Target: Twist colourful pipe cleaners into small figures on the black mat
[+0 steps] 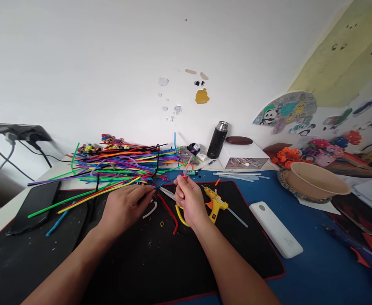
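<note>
Broad red-edged mat [160, 264]; right fingers [179, 195] grip stem [188, 162].

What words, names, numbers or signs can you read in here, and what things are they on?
None that I can read for sure.
Black thermos bottle: small pale marks near its bottom, too tiny to read.
White power bank: a faint mark near one end, too blurred to read.
Small teal object: dark marks, too small to read.

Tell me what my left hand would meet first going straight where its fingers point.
Past the thin blue craft stem by your left hand, probably your right hand; the silver metal scissor blades between them may lie lower, though depth is unclear.
</note>
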Available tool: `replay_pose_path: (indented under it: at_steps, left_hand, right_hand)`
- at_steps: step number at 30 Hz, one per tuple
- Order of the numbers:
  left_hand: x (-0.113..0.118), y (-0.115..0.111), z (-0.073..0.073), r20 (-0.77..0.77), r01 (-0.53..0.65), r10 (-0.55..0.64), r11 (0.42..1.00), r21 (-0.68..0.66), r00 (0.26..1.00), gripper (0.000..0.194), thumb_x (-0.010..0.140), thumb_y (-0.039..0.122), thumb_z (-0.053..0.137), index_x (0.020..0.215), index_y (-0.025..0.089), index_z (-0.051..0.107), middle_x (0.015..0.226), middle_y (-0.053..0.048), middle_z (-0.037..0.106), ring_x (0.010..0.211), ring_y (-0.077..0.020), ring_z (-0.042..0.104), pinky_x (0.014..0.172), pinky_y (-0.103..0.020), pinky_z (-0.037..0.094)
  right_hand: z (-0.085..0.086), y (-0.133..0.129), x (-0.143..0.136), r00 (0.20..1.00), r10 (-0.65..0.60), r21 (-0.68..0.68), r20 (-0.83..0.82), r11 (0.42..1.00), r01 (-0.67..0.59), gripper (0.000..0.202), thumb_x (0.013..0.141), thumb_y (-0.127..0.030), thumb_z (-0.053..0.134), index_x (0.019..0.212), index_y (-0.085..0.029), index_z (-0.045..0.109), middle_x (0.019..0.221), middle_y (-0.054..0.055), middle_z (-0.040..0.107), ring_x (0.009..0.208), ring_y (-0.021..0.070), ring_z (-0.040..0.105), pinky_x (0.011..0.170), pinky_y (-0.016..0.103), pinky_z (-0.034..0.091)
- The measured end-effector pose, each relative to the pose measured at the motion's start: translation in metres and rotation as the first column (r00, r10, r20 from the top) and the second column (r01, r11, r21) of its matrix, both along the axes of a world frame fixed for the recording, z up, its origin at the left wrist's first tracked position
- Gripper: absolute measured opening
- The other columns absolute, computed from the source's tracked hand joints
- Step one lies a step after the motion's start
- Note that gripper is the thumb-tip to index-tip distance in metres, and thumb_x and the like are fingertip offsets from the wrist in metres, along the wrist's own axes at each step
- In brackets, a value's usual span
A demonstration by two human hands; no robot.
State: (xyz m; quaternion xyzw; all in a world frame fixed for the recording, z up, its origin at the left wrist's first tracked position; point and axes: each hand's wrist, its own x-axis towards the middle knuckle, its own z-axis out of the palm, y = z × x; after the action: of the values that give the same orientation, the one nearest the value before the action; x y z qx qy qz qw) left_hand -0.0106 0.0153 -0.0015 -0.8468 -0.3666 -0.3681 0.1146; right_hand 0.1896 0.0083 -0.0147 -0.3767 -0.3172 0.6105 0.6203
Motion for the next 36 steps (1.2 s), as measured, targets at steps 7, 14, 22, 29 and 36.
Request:
replay_pose_path:
  at_steps: [7, 14, 22, 29, 36]
  left_hand:
    - [0.003, -0.003, -0.001, 0.011, 0.046, -0.045, 0.991, -0.127, 0.999, 0.028, 0.105, 0.034, 0.057, 0.097, 0.02, 0.079, 0.088, -0.007, 0.083, 0.074, -0.0214, 0.077, 0.071, -0.029, 0.055]
    - [0.009, -0.008, 0.019, 0.356, 0.301, -0.039, 0.624, -0.721, 0.934, 0.046, 0.103, 0.055, 0.052, 0.079, 0.02, 0.072, 0.065, -0.001, 0.068, 0.059, -0.0161, 0.06, 0.057, -0.025, 0.048]
    - [0.008, -0.005, 0.026, 0.547, 0.494, 0.031, 0.39, -0.778, 0.837, 0.039, 0.094, 0.055, 0.067, 0.078, 0.02, 0.071, 0.063, -0.001, 0.062, 0.058, -0.0155, 0.056, 0.058, -0.028, 0.049]
    - [0.007, -0.005, 0.017, 0.515, 0.315, 0.144, 0.645, -0.696, 0.845, 0.034, 0.091, 0.052, 0.069, 0.082, 0.019, 0.072, 0.068, 0.0, 0.067, 0.058, -0.0142, 0.057, 0.055, -0.024, 0.046]
    - [0.008, -0.007, 0.012, 0.365, 0.144, 0.098, 0.802, -0.58, 0.926, 0.03, 0.096, 0.046, 0.063, 0.085, 0.021, 0.076, 0.073, 0.0, 0.073, 0.062, -0.015, 0.061, 0.06, -0.024, 0.046]
  right_hand:
    - [0.001, -0.001, -0.001, 0.999, -0.047, -0.015, 0.012, 0.999, 0.048, 0.048, 0.072, -0.056, 0.087, 0.08, -0.021, 0.055, 0.052, -0.013, 0.035, 0.043, 0.0049, 0.025, 0.042, 0.022, 0.016]
    - [0.001, 0.001, 0.004, 0.999, -0.052, -0.001, 0.015, 0.999, 0.052, 0.045, 0.075, -0.053, 0.086, 0.085, -0.022, 0.055, 0.052, -0.013, 0.034, 0.042, 0.0055, 0.025, 0.043, 0.023, 0.016]
    - [0.005, -0.002, 0.004, 1.0, 0.011, 0.016, 0.005, 1.0, -0.011, 0.046, 0.075, -0.055, 0.087, 0.085, -0.021, 0.057, 0.052, -0.013, 0.033, 0.042, 0.005, 0.026, 0.044, 0.023, 0.015]
    - [0.004, -0.003, 0.001, 0.995, 0.095, -0.005, 0.016, 0.995, -0.095, 0.047, 0.079, -0.062, 0.08, 0.089, -0.019, 0.065, 0.056, -0.011, 0.037, 0.043, 0.0053, 0.025, 0.045, 0.024, 0.013]
    - [0.004, -0.014, -0.008, 0.938, 0.276, 0.047, 0.208, 0.955, -0.292, 0.054, 0.085, -0.072, 0.07, 0.079, -0.019, 0.061, 0.056, -0.009, 0.035, 0.046, 0.0075, 0.027, 0.047, 0.025, 0.016]
